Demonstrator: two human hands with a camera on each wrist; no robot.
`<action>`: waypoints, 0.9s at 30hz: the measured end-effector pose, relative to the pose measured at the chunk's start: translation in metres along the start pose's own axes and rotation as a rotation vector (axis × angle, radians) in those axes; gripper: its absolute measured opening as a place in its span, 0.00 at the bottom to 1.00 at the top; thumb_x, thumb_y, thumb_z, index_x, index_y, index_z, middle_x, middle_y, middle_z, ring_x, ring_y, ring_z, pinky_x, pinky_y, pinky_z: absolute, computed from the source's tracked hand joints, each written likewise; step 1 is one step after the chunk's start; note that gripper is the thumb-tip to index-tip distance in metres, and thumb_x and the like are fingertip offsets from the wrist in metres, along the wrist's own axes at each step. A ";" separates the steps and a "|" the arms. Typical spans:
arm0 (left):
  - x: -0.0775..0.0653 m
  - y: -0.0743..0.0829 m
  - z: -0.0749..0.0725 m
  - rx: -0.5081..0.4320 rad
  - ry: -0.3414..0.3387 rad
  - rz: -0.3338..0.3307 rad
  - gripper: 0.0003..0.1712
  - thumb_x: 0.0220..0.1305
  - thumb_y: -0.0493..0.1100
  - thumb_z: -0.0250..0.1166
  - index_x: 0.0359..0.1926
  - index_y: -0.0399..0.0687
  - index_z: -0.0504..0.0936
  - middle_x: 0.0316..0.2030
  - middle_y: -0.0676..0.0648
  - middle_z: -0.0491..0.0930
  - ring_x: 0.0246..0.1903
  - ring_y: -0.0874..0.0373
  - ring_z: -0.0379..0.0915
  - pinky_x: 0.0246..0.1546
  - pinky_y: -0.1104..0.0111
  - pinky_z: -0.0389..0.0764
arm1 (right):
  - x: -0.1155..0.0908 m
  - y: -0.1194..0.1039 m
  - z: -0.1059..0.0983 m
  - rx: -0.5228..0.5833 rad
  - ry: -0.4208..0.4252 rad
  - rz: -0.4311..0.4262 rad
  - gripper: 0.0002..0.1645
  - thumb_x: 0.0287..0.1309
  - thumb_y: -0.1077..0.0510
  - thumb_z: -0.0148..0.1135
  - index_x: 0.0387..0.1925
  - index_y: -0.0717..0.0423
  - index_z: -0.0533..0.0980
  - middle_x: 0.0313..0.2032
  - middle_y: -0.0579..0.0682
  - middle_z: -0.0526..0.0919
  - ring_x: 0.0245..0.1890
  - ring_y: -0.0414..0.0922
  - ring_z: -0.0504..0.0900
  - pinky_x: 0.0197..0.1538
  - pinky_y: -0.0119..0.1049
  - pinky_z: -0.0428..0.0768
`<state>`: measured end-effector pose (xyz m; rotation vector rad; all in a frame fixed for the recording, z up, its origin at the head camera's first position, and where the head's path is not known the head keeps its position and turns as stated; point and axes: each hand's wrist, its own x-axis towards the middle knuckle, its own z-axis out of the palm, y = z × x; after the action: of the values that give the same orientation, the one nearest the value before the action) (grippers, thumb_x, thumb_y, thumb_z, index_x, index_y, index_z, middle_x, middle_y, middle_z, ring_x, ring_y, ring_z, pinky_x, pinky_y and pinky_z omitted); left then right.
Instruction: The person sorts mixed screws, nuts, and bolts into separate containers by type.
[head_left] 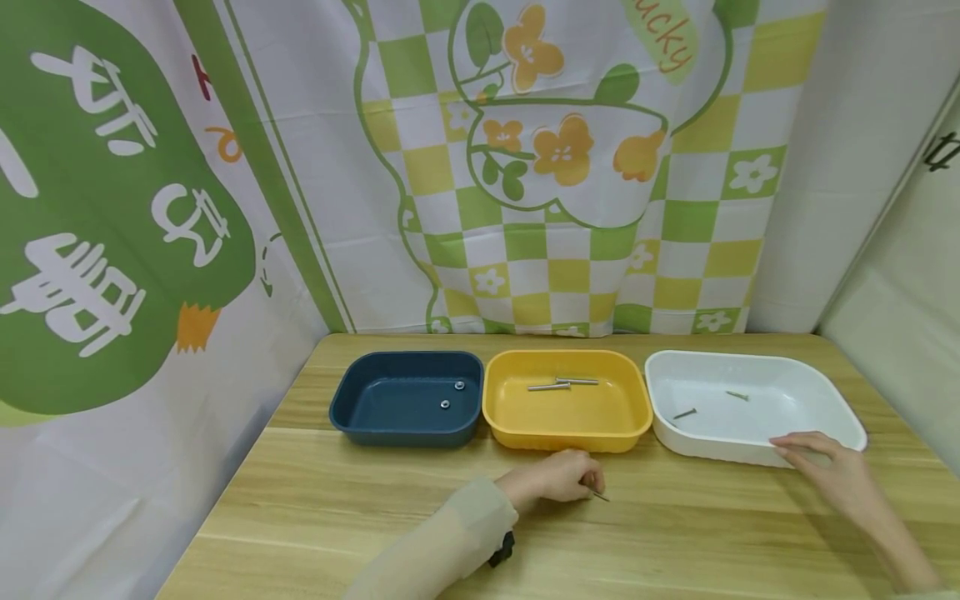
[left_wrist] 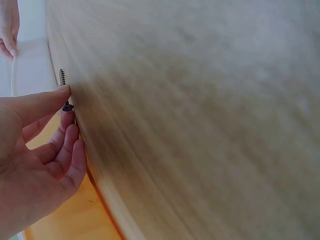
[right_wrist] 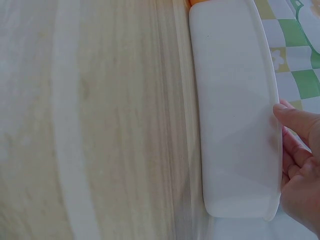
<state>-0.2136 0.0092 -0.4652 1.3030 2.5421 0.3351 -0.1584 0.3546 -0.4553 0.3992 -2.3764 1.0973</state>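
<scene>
Just in front of the yellow tray (head_left: 566, 440), my left hand (head_left: 566, 477) pinches a small screw (left_wrist: 62, 77) between thumb and fingers. The left wrist view shows its threaded point above the thumb and its dark head below. At the right, my right hand (head_left: 832, 475) grips the front rim of the white tray (right_wrist: 240, 110), thumb outside and fingers over the inner side. Inside that tray lie two screws, one greyish screw (head_left: 685, 413) at the left and one yellowish screw (head_left: 737, 395) farther back.
Two long bolts (head_left: 550, 387) lie in the yellow tray. The dark blue tray (head_left: 405, 437) on the left holds two small nuts (head_left: 459, 385). All three trays stand in a row on the wooden table (head_left: 300, 517), with a patterned curtain (head_left: 525, 275) behind.
</scene>
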 end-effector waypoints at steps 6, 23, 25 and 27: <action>-0.003 0.003 -0.002 0.026 -0.012 0.001 0.05 0.56 0.39 0.61 0.34 0.54 0.78 0.28 0.58 0.70 0.30 0.69 0.63 0.35 0.81 0.60 | 0.000 0.001 0.000 -0.018 0.002 0.000 0.09 0.46 0.72 0.60 0.29 0.57 0.80 0.33 0.19 0.73 0.40 0.14 0.65 0.42 0.09 0.55; -0.002 0.002 -0.002 -0.058 -0.013 0.005 0.04 0.59 0.38 0.58 0.35 0.50 0.77 0.28 0.57 0.69 0.28 0.70 0.62 0.31 0.83 0.63 | -0.002 -0.001 0.001 -0.037 -0.006 0.002 0.07 0.49 0.69 0.60 0.30 0.58 0.80 0.33 0.18 0.72 0.40 0.14 0.64 0.42 0.09 0.55; -0.002 0.002 -0.001 -0.078 -0.010 0.000 0.04 0.59 0.38 0.57 0.36 0.50 0.77 0.29 0.57 0.69 0.28 0.71 0.62 0.31 0.83 0.63 | -0.002 -0.001 0.001 -0.039 -0.003 0.003 0.07 0.48 0.69 0.60 0.30 0.58 0.80 0.33 0.18 0.72 0.40 0.14 0.64 0.42 0.09 0.55; -0.002 0.001 -0.001 -0.091 -0.002 0.004 0.04 0.60 0.38 0.57 0.36 0.50 0.77 0.29 0.57 0.68 0.28 0.70 0.61 0.30 0.83 0.63 | -0.002 -0.001 0.000 -0.044 -0.005 0.010 0.06 0.49 0.68 0.60 0.30 0.58 0.80 0.33 0.17 0.72 0.40 0.13 0.63 0.42 0.08 0.54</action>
<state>-0.2119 0.0081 -0.4633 1.2748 2.4922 0.4444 -0.1562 0.3541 -0.4562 0.3748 -2.4048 1.0472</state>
